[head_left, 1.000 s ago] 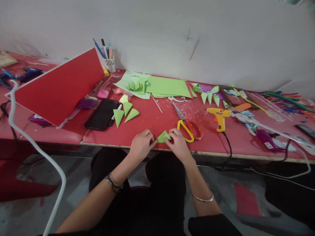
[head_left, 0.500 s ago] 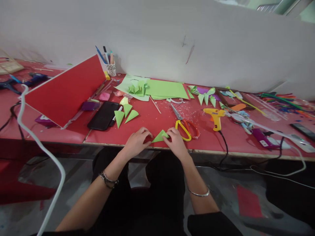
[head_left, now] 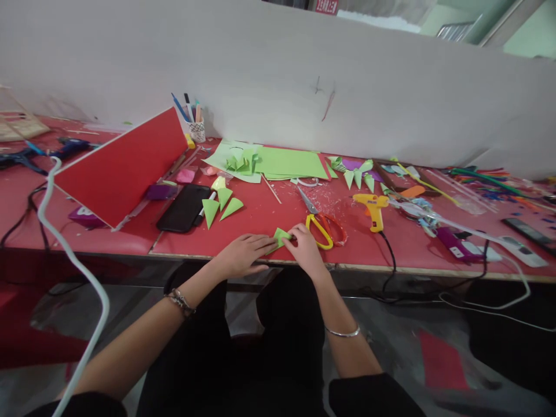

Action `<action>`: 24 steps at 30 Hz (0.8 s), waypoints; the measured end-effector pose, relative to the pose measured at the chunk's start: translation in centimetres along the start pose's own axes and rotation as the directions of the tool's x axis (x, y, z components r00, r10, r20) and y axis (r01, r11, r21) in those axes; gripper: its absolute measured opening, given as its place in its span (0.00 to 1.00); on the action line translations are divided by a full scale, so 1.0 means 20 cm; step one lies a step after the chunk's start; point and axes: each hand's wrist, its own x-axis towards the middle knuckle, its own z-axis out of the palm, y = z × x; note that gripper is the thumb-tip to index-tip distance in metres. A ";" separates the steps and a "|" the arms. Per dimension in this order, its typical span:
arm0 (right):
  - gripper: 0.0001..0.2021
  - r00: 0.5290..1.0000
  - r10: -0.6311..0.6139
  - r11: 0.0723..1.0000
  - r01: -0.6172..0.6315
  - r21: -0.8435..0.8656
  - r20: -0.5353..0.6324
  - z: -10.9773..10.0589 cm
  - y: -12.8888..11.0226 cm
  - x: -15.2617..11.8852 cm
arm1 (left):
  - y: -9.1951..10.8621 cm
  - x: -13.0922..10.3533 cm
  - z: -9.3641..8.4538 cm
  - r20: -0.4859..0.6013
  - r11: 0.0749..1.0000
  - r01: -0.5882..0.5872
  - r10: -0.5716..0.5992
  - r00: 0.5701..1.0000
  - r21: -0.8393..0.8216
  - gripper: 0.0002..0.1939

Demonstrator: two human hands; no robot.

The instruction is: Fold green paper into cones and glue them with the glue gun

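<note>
"Folded green paper point(head_left: 280, 236) was at the front edge of the desk point(head_left: 256, 215), between your two hands. How was your left hand point(head_left: 244, 253) placed?"

"It was open, palm down, with its fingers stretched out towards your right hand. The fingertips touched the left side of the paper without gripping it."

"And your right hand point(head_left: 304, 248)?"

"That one was nearly closed, its thumb and forefinger pinching the right side of the paper."

"What was nearest to your right hand?"

"The scissors point(head_left: 307, 200), lying open-handled just beside it, with one yellow loop, one red loop and the blades pointing towards the back edge. Farther right, you had the yellow glue gun point(head_left: 374, 213), its black cord running down over the front edge."

"What about your left side?"

"Three green paper pieces point(head_left: 211, 212) lay fanned out there, beside a marker point(head_left: 207, 208) and a black phone point(head_left: 183, 208). Past the phone, a red board point(head_left: 124, 168) stood tilted."

"And along the back edge?"

"A patterned cup point(head_left: 197, 131) held pens behind the red board. Green sheets point(head_left: 295, 162) lay stacked to the right of it, and some striped green shapes point(head_left: 357, 176) sat farther along, over something purple."

"Was anything near your right end of the front edge?"

"A purple socket block point(head_left: 458, 246), with a white-and-grey device point(head_left: 523, 251) farther right."
</note>
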 end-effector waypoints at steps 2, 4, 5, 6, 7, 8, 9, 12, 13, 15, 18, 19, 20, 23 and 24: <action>0.04 1.000 -0.007 0.999 0.006 -0.032 -0.014 0.01 0.00 0.00 | -0.01 -0.01 0.00 0.015 0.999 -0.037 0.036 0.999 0.034 0.30; 0.05 1.000 -0.020 0.997 0.018 -0.076 -0.018 0.01 0.00 0.00 | -0.01 -0.03 0.00 0.022 0.997 -0.055 0.054 0.998 0.062 0.33; 0.05 1.000 -0.024 0.995 0.022 -0.101 -0.017 0.01 0.00 0.00 | -0.01 -0.03 0.00 0.023 0.996 -0.060 0.059 0.998 0.071 0.34; 0.05 1.000 -0.025 0.992 0.023 -0.125 -0.013 0.00 -0.01 0.01 | 0.00 -0.04 0.01 0.022 0.995 -0.065 0.063 0.998 0.077 0.34; 0.05 1.000 -0.024 0.989 0.023 -0.148 -0.006 0.00 -0.01 0.01 | 0.00 -0.04 0.01 0.022 0.995 -0.068 0.067 0.998 0.078 0.34; 0.06 1.000 -0.021 0.985 0.021 -0.169 0.003 0.00 -0.01 0.01 | 0.00 -0.04 0.01 0.019 0.995 -0.070 0.069 0.997 0.077 0.35; 0.06 1.000 -0.018 0.982 0.021 -0.190 0.015 0.00 -0.02 0.01 | 0.00 -0.05 0.01 0.014 0.995 -0.070 0.069 0.997 0.071 0.35; 0.06 0.998 -0.017 0.969 0.031 -0.243 0.058 0.00 -0.02 0.02 | -0.01 -0.06 -0.01 0.013 0.996 -0.083 0.083 0.996 0.031 0.35; 0.06 0.997 -0.018 0.966 0.036 -0.255 0.070 0.00 -0.02 0.03 | -0.01 -0.07 -0.02 0.019 0.996 -0.092 0.092 0.996 0.012 0.34; 0.06 0.996 -0.016 0.963 0.037 -0.265 0.084 0.00 -0.02 0.03 | -0.02 -0.08 -0.04 0.032 0.993 -0.116 0.116 0.993 -0.026 0.33; 0.06 0.996 -0.029 0.970 0.048 -0.239 0.084 -0.01 -0.02 0.02 | -0.03 -0.09 -0.06 0.032 0.989 -0.135 0.137 0.990 -0.053 0.32; 0.09 0.995 -0.044 0.973 0.062 -0.221 0.085 -0.02 -0.03 0.02 | -0.03 -0.09 -0.06 0.028 0.989 -0.138 0.139 0.990 -0.055 0.32; 0.13 0.994 -0.061 0.976 0.078 -0.202 0.089 -0.02 -0.03 0.01 | -0.03 -0.09 -0.07 0.021 0.989 -0.138 0.139 0.990 -0.057 0.31; 0.23 0.990 -0.082 0.979 0.101 -0.174 0.114 -0.03 -0.04 -0.01 | -0.04 -0.08 -0.06 0.009 0.990 -0.129 0.130 0.992 -0.063 0.30; 0.24 0.989 -0.079 0.980 0.100 -0.171 0.124 -0.03 -0.04 -0.01 | -0.04 -0.08 -0.06 0.011 0.990 -0.125 0.126 0.992 -0.064 0.30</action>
